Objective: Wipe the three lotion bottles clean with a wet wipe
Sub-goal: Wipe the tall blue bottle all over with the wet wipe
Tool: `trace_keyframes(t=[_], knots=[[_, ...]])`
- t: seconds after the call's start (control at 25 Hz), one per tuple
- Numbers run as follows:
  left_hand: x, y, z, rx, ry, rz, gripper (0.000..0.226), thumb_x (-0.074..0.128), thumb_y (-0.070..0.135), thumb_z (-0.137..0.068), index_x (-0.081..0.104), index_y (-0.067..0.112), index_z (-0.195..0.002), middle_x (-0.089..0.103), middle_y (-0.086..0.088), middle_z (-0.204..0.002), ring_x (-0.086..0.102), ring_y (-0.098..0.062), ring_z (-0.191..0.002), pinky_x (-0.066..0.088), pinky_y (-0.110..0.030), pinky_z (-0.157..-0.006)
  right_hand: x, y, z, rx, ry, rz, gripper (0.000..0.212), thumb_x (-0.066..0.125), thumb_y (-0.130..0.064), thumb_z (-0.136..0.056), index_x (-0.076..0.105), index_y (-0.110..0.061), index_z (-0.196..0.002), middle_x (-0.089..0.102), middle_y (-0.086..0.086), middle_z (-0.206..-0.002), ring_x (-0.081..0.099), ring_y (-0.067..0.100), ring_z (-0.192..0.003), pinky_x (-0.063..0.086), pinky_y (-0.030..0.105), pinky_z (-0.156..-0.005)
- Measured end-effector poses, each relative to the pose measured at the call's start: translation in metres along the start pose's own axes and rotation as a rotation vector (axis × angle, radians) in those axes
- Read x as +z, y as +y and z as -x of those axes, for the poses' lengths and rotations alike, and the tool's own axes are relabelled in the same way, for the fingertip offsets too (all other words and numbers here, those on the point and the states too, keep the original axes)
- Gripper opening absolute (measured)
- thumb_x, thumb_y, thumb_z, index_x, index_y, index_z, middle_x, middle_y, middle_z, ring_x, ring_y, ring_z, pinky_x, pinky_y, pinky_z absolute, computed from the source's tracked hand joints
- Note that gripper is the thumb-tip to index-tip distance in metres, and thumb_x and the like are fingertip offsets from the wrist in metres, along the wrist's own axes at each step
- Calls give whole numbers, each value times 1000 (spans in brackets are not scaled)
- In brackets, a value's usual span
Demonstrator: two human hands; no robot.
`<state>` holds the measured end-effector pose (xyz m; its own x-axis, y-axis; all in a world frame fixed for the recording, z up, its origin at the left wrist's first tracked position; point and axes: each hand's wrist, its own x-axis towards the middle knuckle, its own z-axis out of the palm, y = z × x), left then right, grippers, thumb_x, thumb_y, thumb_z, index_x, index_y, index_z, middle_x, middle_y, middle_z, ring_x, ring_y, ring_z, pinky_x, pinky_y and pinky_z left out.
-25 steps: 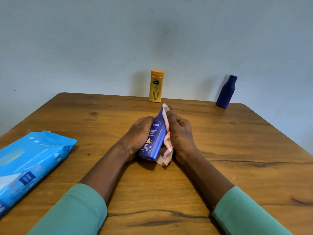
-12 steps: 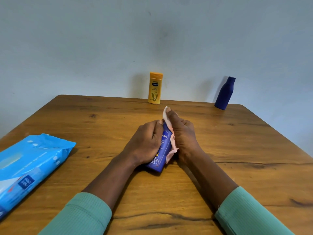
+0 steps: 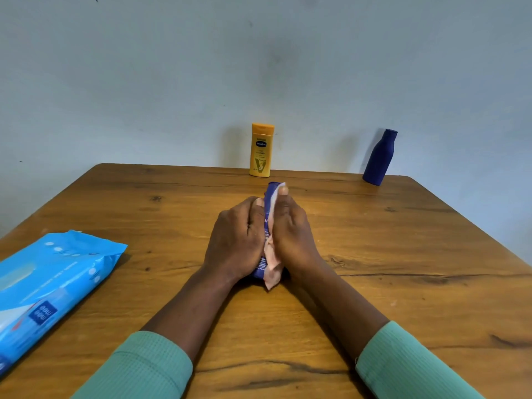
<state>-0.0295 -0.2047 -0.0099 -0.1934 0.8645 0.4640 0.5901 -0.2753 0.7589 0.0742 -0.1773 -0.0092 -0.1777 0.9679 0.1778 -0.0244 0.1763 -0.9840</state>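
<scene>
A blue Nivea lotion bottle (image 3: pixel 269 205) lies between both my hands at the table's middle, mostly hidden by them. My left hand (image 3: pixel 234 240) grips its left side. My right hand (image 3: pixel 290 231) presses a pale pink wet wipe (image 3: pixel 272 266) against the bottle's right side, fingers curled round it. A yellow Vaseline bottle (image 3: pixel 261 151) stands upright at the far edge. A dark blue bottle (image 3: pixel 379 158) stands at the far right corner.
A blue pack of wet wipes (image 3: pixel 49 289) lies on the wooden table (image 3: pixel 403 254) at the near left. A pale wall rises right behind the table's far edge. The table's right edge runs diagonally at far right.
Both hands have closed tighter round the blue bottle, covering most of its label. The bottle has turned more edge-on, and the wipe has slid along its side.
</scene>
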Motion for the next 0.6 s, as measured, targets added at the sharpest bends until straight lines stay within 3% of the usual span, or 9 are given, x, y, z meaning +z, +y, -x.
trace_keyframes(t=[0.12,0.24,0.36,0.44,0.52,0.6], knots=[[1,-2,2,18,6,41,45,32,52,-103,60,18,-94,65,2,-69,65,-4,-59,43,-15,-47,-3,-7,-2,162,45,-117,58,31,-57,-110,67,-14,-98,77,5,-76,77,18,-73,62,31,-66],[-1,-4,2,44,25,103,44,32,51,-104,57,15,-96,65,1,-67,66,-5,-58,44,-17,-47,-7,-8,3,241,-7,-210,48,41,-51,-111,69,-12,-107,78,7,-82,78,21,-79,62,34,-72],[2,2,3,78,-55,124,42,31,54,-102,55,19,-99,63,4,-67,66,-4,-59,43,-14,-49,-16,-22,4,409,-15,-375,34,55,-42,-106,68,-13,-94,73,5,-72,73,19,-68,58,36,-72],[8,5,4,122,-71,71,37,29,52,-103,54,25,-98,61,8,-66,63,-3,-59,41,-13,-49,-13,-26,-1,474,96,-464,36,54,-45,-106,67,-14,-92,71,5,-71,71,18,-67,57,36,-72],[11,5,2,131,-39,45,36,29,49,-106,56,27,-97,62,7,-68,62,-7,-60,41,-17,-50,0,-20,-2,373,234,-350,46,44,-57,-107,67,-18,-111,76,7,-93,75,22,-90,60,45,-89],[9,1,1,91,-20,77,37,31,45,-110,60,24,-98,66,4,-72,65,-9,-64,50,-30,-55,14,-8,9,96,255,-71,48,34,-66,-105,63,-31,-122,74,1,-106,73,19,-103,59,52,-97]])
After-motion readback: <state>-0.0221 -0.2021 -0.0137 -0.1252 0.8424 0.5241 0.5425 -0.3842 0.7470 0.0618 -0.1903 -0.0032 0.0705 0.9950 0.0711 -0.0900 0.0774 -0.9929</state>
